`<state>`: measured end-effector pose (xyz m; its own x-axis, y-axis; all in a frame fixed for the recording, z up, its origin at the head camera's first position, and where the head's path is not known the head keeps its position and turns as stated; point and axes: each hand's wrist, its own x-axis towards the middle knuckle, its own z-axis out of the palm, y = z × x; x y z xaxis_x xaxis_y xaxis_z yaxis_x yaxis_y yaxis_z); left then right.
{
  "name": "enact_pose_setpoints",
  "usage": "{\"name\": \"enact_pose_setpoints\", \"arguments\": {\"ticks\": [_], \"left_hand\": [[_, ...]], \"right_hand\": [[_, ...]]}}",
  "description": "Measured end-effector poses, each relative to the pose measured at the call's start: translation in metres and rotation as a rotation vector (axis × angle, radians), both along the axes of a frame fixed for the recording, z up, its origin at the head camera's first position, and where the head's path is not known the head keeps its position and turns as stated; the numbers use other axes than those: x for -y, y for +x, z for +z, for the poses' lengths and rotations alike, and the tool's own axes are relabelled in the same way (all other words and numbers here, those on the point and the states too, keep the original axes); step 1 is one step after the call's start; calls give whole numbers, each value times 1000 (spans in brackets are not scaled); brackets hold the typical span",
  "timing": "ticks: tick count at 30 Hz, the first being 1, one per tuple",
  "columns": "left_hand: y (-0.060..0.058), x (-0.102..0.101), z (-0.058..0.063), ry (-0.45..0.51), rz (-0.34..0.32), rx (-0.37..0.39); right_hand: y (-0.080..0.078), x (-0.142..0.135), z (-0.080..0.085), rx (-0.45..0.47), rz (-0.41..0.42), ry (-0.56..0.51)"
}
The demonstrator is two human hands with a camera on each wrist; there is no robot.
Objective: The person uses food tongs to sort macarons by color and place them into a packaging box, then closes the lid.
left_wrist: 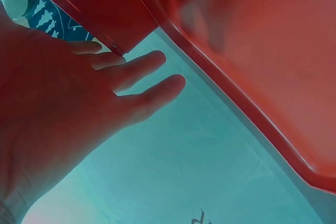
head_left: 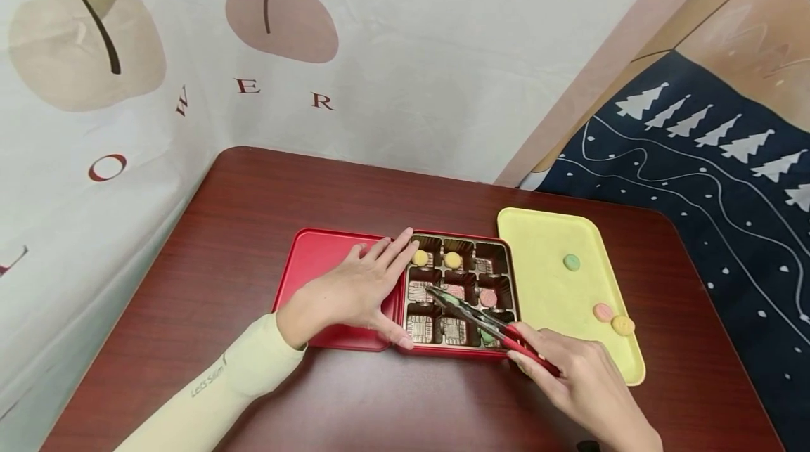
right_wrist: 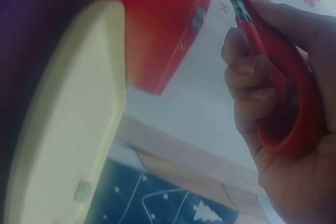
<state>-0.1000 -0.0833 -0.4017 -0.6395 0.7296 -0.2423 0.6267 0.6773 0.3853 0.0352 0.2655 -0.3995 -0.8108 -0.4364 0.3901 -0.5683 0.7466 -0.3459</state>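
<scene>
My right hand grips red-handled tongs, their metal tips low over the middle row of a red box with a brown compartment tray. Fingers curl around the handle in the right wrist view. In the back row lie two yellow discs, one in the left compartment and one in the middle. Pink discs sit at the centre and right of the middle row, the centre one partly behind the tongs. A green disc at front right is mostly hidden. My left hand spreads its straight fingers along the box's left edge.
A red lid lies left of the box, partly under the left hand. To the right, a yellow tray bears a green disc, a pink disc and a yellow disc. A printed cloth hangs behind the brown table.
</scene>
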Motion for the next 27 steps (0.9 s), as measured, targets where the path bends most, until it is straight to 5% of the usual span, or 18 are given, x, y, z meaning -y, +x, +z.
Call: {"name": "enact_pose_setpoints", "arguments": {"ticks": [27], "left_hand": [[-1,-2,-2,-15,4,4]], "right_hand": [[6,13,-18,-19,92,10]]}}
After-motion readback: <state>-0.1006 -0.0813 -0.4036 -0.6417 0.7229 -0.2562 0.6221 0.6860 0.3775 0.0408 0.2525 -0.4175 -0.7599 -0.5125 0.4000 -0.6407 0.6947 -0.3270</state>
